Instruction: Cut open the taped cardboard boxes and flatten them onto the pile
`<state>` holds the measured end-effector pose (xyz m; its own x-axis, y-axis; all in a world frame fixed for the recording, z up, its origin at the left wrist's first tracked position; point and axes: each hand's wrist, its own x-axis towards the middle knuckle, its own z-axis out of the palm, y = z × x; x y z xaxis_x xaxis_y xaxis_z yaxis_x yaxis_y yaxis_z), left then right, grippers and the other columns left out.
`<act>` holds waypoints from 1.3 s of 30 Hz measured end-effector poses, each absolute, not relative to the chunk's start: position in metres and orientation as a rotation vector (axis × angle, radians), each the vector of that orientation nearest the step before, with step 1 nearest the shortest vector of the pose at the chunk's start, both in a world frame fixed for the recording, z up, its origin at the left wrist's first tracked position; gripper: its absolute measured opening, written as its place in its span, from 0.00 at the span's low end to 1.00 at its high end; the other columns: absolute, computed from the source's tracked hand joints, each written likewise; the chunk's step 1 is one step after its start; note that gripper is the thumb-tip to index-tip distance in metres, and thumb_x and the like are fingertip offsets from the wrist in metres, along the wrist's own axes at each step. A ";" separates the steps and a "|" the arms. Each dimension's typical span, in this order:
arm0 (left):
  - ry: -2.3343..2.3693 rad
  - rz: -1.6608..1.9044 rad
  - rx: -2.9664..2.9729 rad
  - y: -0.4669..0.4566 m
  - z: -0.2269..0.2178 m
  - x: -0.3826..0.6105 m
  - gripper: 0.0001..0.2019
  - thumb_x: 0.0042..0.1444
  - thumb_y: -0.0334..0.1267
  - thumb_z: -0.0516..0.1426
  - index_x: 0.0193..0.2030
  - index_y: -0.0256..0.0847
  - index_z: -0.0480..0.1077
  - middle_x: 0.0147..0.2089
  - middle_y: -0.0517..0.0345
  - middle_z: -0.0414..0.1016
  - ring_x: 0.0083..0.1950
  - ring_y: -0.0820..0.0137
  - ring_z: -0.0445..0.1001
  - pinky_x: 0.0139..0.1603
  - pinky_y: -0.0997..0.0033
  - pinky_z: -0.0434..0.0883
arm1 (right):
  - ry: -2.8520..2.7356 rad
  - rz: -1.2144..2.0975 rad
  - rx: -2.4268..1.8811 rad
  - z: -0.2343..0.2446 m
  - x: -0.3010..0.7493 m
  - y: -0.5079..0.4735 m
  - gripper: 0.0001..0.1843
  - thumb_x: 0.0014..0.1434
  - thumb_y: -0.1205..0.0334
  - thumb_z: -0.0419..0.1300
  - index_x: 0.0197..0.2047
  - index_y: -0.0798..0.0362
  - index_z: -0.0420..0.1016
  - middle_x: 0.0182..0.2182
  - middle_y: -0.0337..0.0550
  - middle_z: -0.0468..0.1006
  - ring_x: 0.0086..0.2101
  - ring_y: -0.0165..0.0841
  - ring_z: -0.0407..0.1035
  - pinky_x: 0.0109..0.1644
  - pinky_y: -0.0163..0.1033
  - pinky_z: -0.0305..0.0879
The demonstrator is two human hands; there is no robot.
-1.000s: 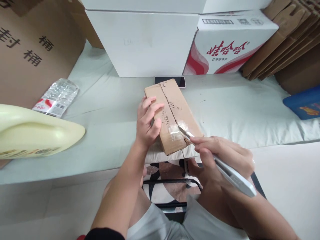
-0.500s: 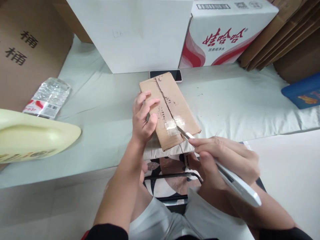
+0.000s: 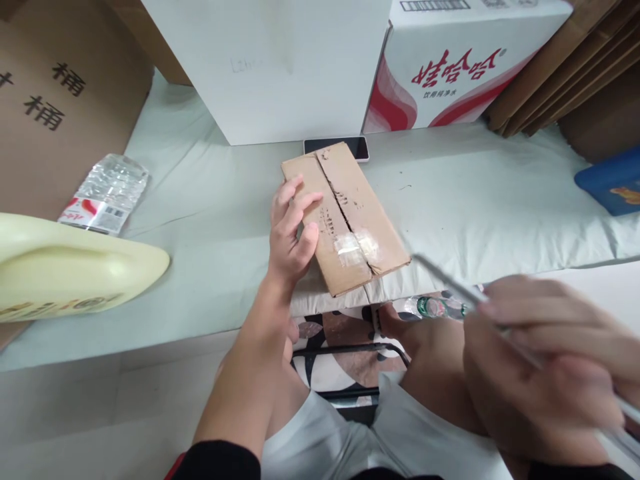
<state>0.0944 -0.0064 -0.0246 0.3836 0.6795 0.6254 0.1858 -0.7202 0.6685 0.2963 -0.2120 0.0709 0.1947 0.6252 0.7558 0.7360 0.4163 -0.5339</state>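
A small brown cardboard box (image 3: 350, 207) lies slanted near the front edge of the cloth-covered surface. Its middle seam is slit over much of its length, and clear tape shows near the close end. My left hand (image 3: 293, 227) grips the box's left side, fingers over the top. Off to the right, away from the box, my right hand (image 3: 545, 360) is closed around a utility knife (image 3: 450, 283), blurred by motion. The blade points toward the box's near right corner without clearly touching it. Behind the box, a phone (image 3: 357, 148) is partly covered.
White cartons (image 3: 445, 87) stand at the back. A clear water bottle (image 3: 107, 193) and a pale yellow jug (image 3: 80, 267) lie to the left. Folded cardboard (image 3: 545, 80) and a blue item (image 3: 613, 180) are at the right. A green-labelled bottle (image 3: 433, 307) shows below the edge.
My right hand has pulled the knife off the taped seam, out to the right. My left hand keeps its hold, and the box has barely moved.
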 end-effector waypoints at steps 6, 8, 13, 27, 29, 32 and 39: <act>0.806 1.321 1.881 -0.003 -0.027 0.091 0.24 0.67 0.63 0.54 0.62 0.54 0.72 0.78 0.54 0.58 0.80 0.50 0.55 0.78 0.43 0.59 | -1.328 -0.428 -1.633 -0.003 0.341 -0.142 0.09 0.69 0.64 0.51 0.47 0.46 0.71 0.39 0.44 0.81 0.35 0.38 0.77 0.40 0.48 0.76; 0.859 1.339 1.784 0.000 -0.026 0.089 0.24 0.64 0.63 0.58 0.58 0.52 0.74 0.76 0.52 0.62 0.77 0.50 0.61 0.75 0.46 0.64 | -1.420 -0.184 -1.992 -0.027 0.354 -0.129 0.12 0.64 0.63 0.54 0.50 0.49 0.72 0.41 0.48 0.82 0.34 0.40 0.76 0.39 0.48 0.74; 0.974 1.365 1.474 0.009 -0.020 0.082 0.26 0.59 0.64 0.63 0.52 0.47 0.76 0.56 0.50 0.77 0.58 0.56 0.78 0.58 0.57 0.77 | -1.631 0.033 -2.183 -0.055 0.360 -0.121 0.26 0.58 0.64 0.56 0.59 0.55 0.77 0.54 0.58 0.80 0.54 0.54 0.73 0.57 0.60 0.70; 1.032 1.189 1.060 0.007 -0.005 0.055 0.31 0.43 0.65 0.70 0.45 0.44 0.78 0.51 0.50 0.82 0.46 0.58 0.82 0.42 0.63 0.79 | -1.794 0.583 -1.410 -0.052 0.307 -0.128 0.32 0.67 0.45 0.57 0.71 0.47 0.66 0.65 0.52 0.74 0.65 0.51 0.68 0.71 0.65 0.64; 0.947 1.099 0.957 0.004 -0.006 0.057 0.33 0.43 0.67 0.69 0.47 0.44 0.77 0.53 0.48 0.82 0.50 0.54 0.83 0.41 0.61 0.80 | -1.678 0.633 -1.378 -0.050 0.306 -0.129 0.41 0.67 0.40 0.56 0.77 0.46 0.54 0.70 0.54 0.69 0.69 0.49 0.64 0.72 0.63 0.64; 0.877 1.016 0.934 0.002 -0.008 0.059 0.32 0.44 0.63 0.70 0.50 0.45 0.74 0.51 0.48 0.83 0.55 0.50 0.82 0.42 0.60 0.80 | -1.549 0.671 -1.343 -0.051 0.305 -0.130 0.50 0.66 0.34 0.57 0.80 0.41 0.38 0.73 0.54 0.63 0.72 0.47 0.60 0.74 0.63 0.61; 0.802 0.853 1.072 0.011 -0.018 0.050 0.32 0.46 0.44 0.65 0.62 0.53 0.69 0.53 0.52 0.80 0.47 0.54 0.82 0.38 0.58 0.78 | -1.327 0.635 -1.264 -0.048 0.310 -0.129 0.55 0.65 0.31 0.57 0.79 0.33 0.22 0.71 0.52 0.66 0.69 0.43 0.66 0.63 0.58 0.75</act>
<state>0.0502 0.0110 -0.0183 0.4468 0.8842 -0.1361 -0.1903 0.2426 0.9513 0.3105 -0.1289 -0.0477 0.2171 0.9121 0.3478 0.3015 0.2762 -0.9126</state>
